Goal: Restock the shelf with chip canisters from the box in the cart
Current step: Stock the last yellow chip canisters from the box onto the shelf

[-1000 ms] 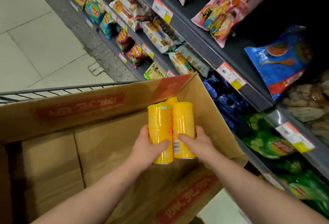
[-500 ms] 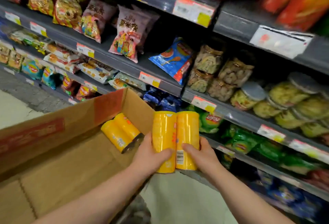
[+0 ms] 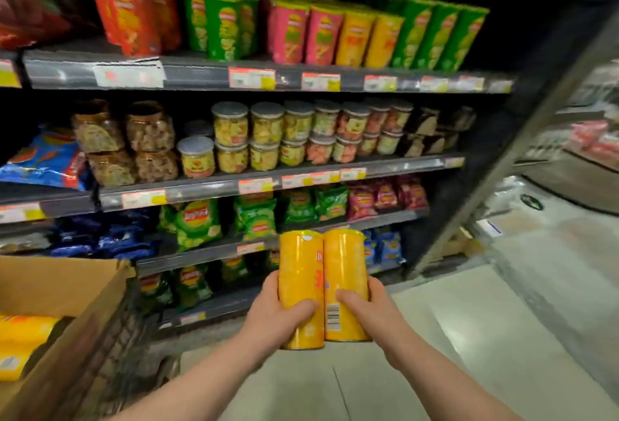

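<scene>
Now: my left hand [image 3: 274, 315] curled round left yellow canister [image 3: 299, 270], thumb across its front. My right hand [image 3: 373, 315] curled round right yellow canister [image 3: 345, 263], thumb beside barcode. Both canisters upright, side by side, touching, held out right of cardboard box [image 3: 70, 290], clear of its rim. Loose yellow canisters [image 3: 25, 332] lie on their sides inside box. Box sits in wire cart [image 3: 115, 337]. Green chip bags [image 3: 197, 223] just up-right of box. Top shelf [image 3: 201, 70] high above box: upright canister row, red, green, pink, shelved yellow pair [image 3: 368, 40], green.
</scene>
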